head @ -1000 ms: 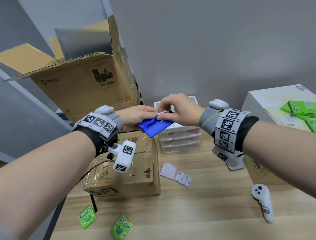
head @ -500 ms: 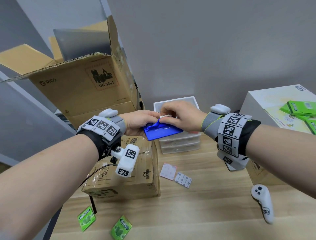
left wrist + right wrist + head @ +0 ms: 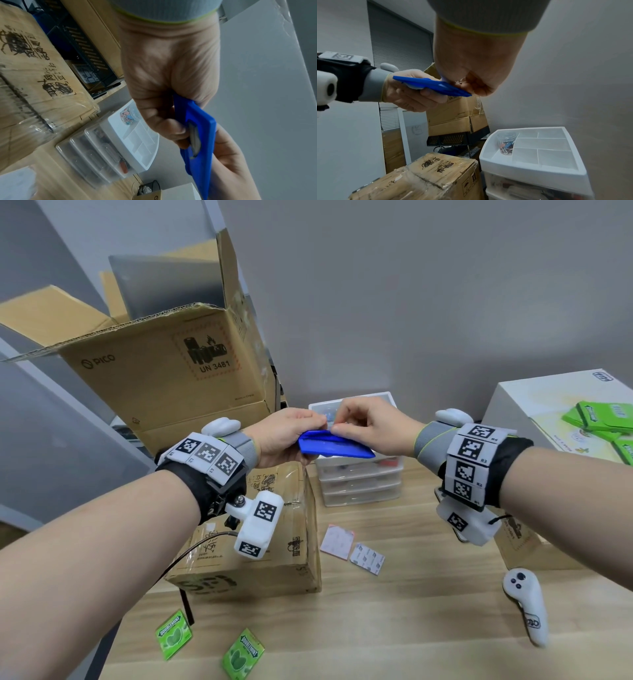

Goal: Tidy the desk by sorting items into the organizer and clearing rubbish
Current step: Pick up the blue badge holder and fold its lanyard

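Note:
A flat blue card holder (image 3: 337, 448) hangs in the air just above the organizer (image 3: 359, 487), a white unit with clear drawers. My left hand (image 3: 291, 433) grips the holder's left end, with fingers curled beneath it (image 3: 412, 97). My right hand (image 3: 342, 424) pinches a thin white piece at the holder's upper edge; what the piece is cannot be told. A pale card shows in the holder's slot (image 3: 194, 136). The organizer's divided top tray (image 3: 530, 169) holds a clear jar of binder clips (image 3: 506, 143).
A taped cardboard box (image 3: 260, 542) sits left of the organizer, with a large open box (image 3: 154, 378) behind it. On the wooden desk lie two green gum packs (image 3: 173, 638), two small sachets (image 3: 368, 558) and a white controller (image 3: 527, 611). A white box (image 3: 548, 412) stands at right.
Both hands have come down a little with the blue holder, and it now lies flatter over the organizer. The right hand still pinches the white piece.

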Demonstrator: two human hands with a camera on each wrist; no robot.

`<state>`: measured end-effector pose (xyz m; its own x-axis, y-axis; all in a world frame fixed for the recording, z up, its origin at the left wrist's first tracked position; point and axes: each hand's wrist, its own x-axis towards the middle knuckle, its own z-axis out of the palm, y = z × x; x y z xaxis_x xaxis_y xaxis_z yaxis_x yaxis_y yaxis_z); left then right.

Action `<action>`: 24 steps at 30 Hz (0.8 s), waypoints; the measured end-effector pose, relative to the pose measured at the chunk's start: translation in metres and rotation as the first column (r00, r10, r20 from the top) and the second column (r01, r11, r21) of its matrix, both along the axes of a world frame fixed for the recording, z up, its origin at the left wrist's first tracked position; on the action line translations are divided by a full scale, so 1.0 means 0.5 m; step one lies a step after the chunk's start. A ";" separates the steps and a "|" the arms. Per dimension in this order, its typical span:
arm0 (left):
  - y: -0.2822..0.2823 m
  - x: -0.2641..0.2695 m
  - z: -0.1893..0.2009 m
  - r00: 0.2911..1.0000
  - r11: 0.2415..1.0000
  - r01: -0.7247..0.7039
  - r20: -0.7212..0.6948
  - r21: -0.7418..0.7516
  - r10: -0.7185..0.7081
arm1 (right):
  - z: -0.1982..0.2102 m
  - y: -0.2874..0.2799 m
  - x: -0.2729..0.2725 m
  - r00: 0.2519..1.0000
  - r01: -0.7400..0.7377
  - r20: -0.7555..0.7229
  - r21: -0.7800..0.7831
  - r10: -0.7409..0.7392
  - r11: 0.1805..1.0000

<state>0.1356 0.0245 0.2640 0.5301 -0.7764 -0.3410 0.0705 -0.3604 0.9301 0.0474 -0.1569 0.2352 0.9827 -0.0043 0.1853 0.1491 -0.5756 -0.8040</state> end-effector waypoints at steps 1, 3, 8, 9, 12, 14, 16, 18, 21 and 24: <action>0.000 0.000 0.002 1.000 1.000 0.015 0.012 0.005 -0.015 | 0.000 -0.001 -0.001 1.000 0.009 0.000 0.011 -0.009 1.000; 0.002 0.001 0.007 0.997 0.998 0.053 0.046 0.029 -0.054 | 0.002 -0.001 -0.005 1.000 0.021 0.003 0.006 -0.021 1.000; -0.001 -0.003 0.010 0.996 0.998 0.025 0.085 0.056 -0.030 | -0.007 -0.007 -0.008 1.000 0.022 -0.023 0.012 -0.022 1.000; -0.003 -0.005 0.009 0.996 0.999 0.009 0.093 0.044 -0.013 | -0.011 -0.009 -0.008 0.999 0.030 -0.027 0.027 -0.029 0.999; 0.003 -0.006 0.000 0.992 1.000 -0.029 0.127 0.009 0.028 | -0.018 -0.010 -0.013 0.998 0.062 -0.030 0.068 -0.060 0.996; 0.013 -0.004 -0.005 0.993 1.000 -0.018 0.118 -0.012 0.020 | -0.021 -0.004 -0.017 0.998 0.067 -0.024 0.079 -0.065 0.995; 0.021 -0.003 -0.007 0.994 0.999 -0.009 0.105 -0.035 0.013 | -0.028 0.004 -0.018 0.996 0.093 0.005 0.056 -0.093 0.994; 0.028 -0.002 -0.007 0.994 0.999 -0.004 0.106 -0.050 0.010 | -0.036 0.012 -0.016 0.991 0.128 0.031 0.048 -0.130 0.991; 0.034 -0.003 -0.010 0.994 0.998 0.017 0.112 -0.059 -0.011 | -0.040 0.019 -0.016 0.991 0.130 0.017 0.086 -0.132 0.988; 0.037 -0.005 -0.014 0.994 0.998 0.003 0.109 -0.067 0.005 | -0.042 0.023 -0.017 0.992 0.124 0.021 0.086 -0.126 0.989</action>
<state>0.1329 0.0431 0.2569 0.5621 -0.7949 -0.2286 -0.0325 -0.2974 0.9542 0.0390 -0.1455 0.2143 0.9682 -0.1432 0.2051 0.1023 -0.5215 -0.8471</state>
